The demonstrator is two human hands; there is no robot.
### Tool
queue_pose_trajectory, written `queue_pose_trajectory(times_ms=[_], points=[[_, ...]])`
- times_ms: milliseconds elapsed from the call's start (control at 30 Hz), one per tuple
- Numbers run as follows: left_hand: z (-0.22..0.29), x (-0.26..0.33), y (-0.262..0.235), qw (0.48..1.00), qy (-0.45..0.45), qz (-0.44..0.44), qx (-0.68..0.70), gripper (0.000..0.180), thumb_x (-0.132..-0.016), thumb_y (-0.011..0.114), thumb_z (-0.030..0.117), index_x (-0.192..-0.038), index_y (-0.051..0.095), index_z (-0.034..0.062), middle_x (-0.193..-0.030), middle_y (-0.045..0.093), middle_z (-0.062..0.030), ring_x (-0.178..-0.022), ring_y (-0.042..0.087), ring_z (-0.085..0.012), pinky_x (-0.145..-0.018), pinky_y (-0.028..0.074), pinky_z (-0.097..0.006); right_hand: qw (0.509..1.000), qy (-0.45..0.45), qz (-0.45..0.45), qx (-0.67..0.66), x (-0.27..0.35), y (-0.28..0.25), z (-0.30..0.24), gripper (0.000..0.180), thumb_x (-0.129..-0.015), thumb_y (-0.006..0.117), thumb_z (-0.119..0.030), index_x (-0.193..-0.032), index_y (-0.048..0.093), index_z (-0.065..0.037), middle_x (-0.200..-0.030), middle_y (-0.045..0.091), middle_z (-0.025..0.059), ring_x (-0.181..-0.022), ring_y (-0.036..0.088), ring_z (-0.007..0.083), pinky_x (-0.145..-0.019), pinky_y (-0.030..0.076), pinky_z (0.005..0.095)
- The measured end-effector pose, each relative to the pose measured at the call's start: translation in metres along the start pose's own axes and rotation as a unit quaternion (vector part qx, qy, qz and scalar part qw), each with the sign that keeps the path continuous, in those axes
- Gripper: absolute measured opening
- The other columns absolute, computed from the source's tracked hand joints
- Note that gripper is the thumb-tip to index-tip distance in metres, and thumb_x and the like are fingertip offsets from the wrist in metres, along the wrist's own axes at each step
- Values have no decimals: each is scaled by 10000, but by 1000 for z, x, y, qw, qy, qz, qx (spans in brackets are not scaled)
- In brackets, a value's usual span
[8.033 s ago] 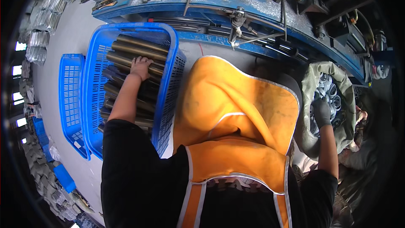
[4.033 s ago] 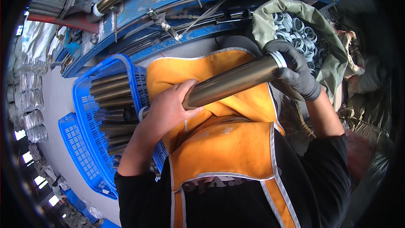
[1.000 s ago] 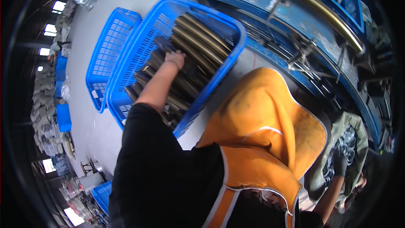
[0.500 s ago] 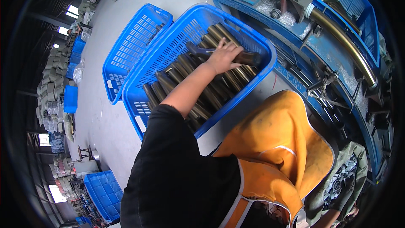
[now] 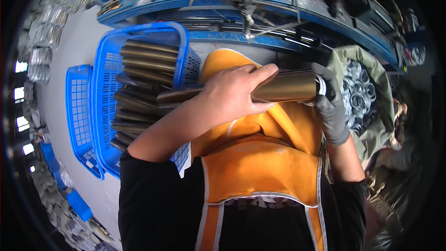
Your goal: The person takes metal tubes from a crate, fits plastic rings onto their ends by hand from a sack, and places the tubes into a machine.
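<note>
Over my lap, my left hand is closed round the middle of a bronze-coloured metal tube, which lies nearly level. My right hand, in a dark grey glove, curls its fingers and thumb about the tube's right end. It grips a pale ring there; whether the ring is over the rim or just against it, I cannot tell. To my left, many similar tubes lie stacked in a blue plastic basket. Close by my right hand, loose silvery rings fill an open sack.
The sack is greenish cloth with a folded-back edge. A second, smaller blue basket stands left of the first. A blue metal workbench with rods and fittings runs across ahead of me. My orange apron covers my lap.
My left hand has lifted the tube out of the basket and brought it over my lap. My gloved right hand has come to its end with a ring. The view has turned right.
</note>
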State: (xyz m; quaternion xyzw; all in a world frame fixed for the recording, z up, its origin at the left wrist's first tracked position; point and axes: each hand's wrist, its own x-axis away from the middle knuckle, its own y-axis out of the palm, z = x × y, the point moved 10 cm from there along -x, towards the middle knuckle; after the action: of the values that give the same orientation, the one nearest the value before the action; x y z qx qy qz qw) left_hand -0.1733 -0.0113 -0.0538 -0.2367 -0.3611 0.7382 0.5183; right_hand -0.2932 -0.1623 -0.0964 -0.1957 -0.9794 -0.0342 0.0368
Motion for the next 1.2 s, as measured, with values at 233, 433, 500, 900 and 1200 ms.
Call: queue_pose_trajectory(times_ms=[233,433,500,900,1200], points=[[5,4,35,996,-23,-82,-10,660,-772,803,336,-1336,532,128,-1075,671,-133,-959,664,-339,-829,539,-418,980,-85,-82,163,13,2,-23,645,-869,698,-405,-1340,516,-3,-1280,528,123,-1197,530,245,-1018,414,364],[11,5,48,997,-4,-71,-31,670,-773,802,360,-1340,526,135,-1041,666,-129,-935,664,-338,-810,546,-420,946,-205,-68,240,15,16,-30,396,-948,550,-267,-1224,549,17,-1174,580,193,-1110,577,341,-994,434,410],[11,6,53,997,4,-63,-35,673,-773,801,371,-1340,525,135,-1029,663,-129,-931,664,-338,-806,547,-421,943,-226,-75,234,16,18,-34,340,-941,554,-238,-1160,566,21,-1083,599,197,-1013,606,351,-927,466,410],[15,2,60,994,-3,-51,-99,702,-774,808,391,-1357,531,114,-1106,679,-148,-969,676,-333,-819,550,-413,960,-166,-22,225,13,15,-19,165,-951,547,-111,-1064,598,-1,-995,618,177,-925,626,333,-837,493,371],[60,47,38,947,317,45,-4,553,-767,828,378,-1207,628,110,-1136,629,-81,-1057,607,-272,-917,489,-416,994,-63,79,42,18,-54,-43,391,-1083,352,-314,-1157,591,-14,-1070,630,56,-977,575,118,-910,456,268]])
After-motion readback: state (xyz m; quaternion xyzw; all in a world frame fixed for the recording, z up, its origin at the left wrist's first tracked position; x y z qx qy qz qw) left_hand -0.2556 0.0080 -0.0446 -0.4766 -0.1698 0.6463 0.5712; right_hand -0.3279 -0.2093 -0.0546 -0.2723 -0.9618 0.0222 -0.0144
